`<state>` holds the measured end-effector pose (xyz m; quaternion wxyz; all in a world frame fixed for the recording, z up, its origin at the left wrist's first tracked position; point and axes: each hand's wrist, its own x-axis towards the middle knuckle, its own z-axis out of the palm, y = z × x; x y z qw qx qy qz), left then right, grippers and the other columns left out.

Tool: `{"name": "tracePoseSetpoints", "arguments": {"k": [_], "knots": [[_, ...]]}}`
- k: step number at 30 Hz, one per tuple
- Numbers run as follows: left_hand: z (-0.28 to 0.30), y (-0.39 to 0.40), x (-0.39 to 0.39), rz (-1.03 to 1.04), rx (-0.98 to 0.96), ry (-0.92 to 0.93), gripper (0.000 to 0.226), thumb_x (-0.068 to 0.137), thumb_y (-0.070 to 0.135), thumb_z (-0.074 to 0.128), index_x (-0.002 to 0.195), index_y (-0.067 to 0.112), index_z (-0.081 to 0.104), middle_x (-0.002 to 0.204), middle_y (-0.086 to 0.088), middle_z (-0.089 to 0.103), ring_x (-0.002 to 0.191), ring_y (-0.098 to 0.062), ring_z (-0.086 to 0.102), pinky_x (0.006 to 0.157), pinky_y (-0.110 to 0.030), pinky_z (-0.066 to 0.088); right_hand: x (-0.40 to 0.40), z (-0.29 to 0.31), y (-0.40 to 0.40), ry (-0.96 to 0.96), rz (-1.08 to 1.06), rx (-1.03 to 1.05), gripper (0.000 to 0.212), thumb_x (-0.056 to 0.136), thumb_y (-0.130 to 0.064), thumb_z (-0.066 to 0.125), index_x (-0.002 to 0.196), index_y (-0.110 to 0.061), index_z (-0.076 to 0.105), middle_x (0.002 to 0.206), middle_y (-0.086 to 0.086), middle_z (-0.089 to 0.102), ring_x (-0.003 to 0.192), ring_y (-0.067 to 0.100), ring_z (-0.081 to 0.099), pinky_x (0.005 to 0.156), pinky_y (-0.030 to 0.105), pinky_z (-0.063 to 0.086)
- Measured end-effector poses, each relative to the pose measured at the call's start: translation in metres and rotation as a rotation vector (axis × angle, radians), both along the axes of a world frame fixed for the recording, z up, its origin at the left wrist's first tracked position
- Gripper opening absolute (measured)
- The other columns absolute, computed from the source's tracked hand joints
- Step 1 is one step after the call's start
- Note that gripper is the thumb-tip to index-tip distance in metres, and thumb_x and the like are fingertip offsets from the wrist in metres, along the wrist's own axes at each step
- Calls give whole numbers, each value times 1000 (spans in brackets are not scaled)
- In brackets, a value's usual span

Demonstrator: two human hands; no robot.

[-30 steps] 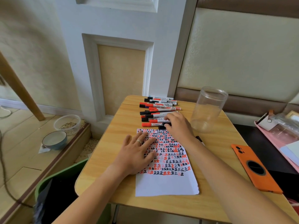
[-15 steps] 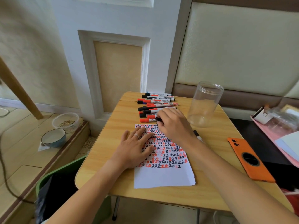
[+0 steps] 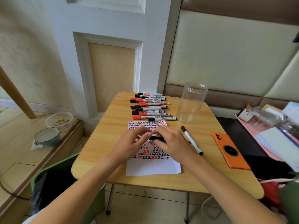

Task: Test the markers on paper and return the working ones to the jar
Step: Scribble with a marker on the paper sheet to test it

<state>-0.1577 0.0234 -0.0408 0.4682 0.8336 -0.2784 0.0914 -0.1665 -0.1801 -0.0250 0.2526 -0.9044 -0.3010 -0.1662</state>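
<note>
One jar (image 3: 191, 103) is standing on the surface (image 3: 103, 143), and one sheet of paper (image 3: 152, 167) is lying there. Roughly a dozen markers (image 3: 150, 107) are lying in a row; they overlap, so the exact count is unclear. One more marker (image 3: 191, 140) is lying apart, and another marker (image 3: 156, 138) is showing between two hands. One orange phone (image 3: 230, 151) is lying there. Two bowls (image 3: 47, 136) are sitting on the floor.

Bench (image 3: 103, 135): light wood grain, smooth satin. Jar (image 3: 192, 102): clear glossy plastic. Paper (image 3: 153, 167): matt white. Phone case (image 3: 231, 151): matt orange.
</note>
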Motion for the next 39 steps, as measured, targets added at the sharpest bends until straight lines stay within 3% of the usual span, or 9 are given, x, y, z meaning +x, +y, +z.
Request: {"name": "tracePoseSetpoints", "arguments": {"k": [3,9,14,20,23,28,33,39], "knots": [[2,-2,-4,-99,-103,127,19,98,30,64,108,16,73,89,5,75,82,-10,71,71,-23,53,-11,4,4,12,-3,-23,28,94,-33,71,100,-22,46,90,-7,56,75,18,53,61,35,49],[-5,7,3,-13,-172,157,6,97,20,68,101,18,72,84,0,73,79,-17,69,73,-35,56,-8,-1,-2,-42,-71,-117,16,98,-30,65,108,-23,55,97,-6,62,78,20,58,65,43,53],[-6,1,5,7,97,68,18,103,24,58,110,21,74,91,13,69,84,1,60,68,-12,42,-5,-10,-5,-47,-110,-131,19,100,-36,54,111,-23,62,98,-6,64,80,18,60,66,43,54],[-13,-3,10,11,216,-15,19,104,20,57,101,13,75,80,4,60,76,-1,50,64,-16,33,-9,-16,-3,-60,-152,-166,18,99,-35,59,110,-24,69,93,-7,64,78,17,59,63,36,52],[-14,-7,11,41,214,-55,19,103,17,58,97,10,75,82,0,60,75,-10,49,64,-18,31,-11,-15,-1,-36,-165,-159,19,100,-38,58,116,-32,67,89,-9,64,76,15,56,62,33,48],[-14,-6,10,80,212,-106,18,102,16,59,97,12,75,81,7,54,73,-8,47,64,-16,32,-10,-12,-4,-26,-222,-189,22,99,-54,53,111,-38,64,83,-10,67,70,14,59,58,35,50],[-21,1,14,194,248,-111,15,100,25,61,101,17,73,95,4,59,87,-14,51,73,-33,42,-5,-14,-7,119,-241,-122,11,101,-33,53,109,-30,58,89,-10,62,63,9,58,55,34,47],[-27,0,20,209,423,-141,13,96,32,61,106,24,63,116,8,57,106,-15,52,99,-37,38,-2,-17,-23,152,-347,38,31,99,-14,55,126,-29,60,103,-8,61,69,8,58,60,33,48]]}}
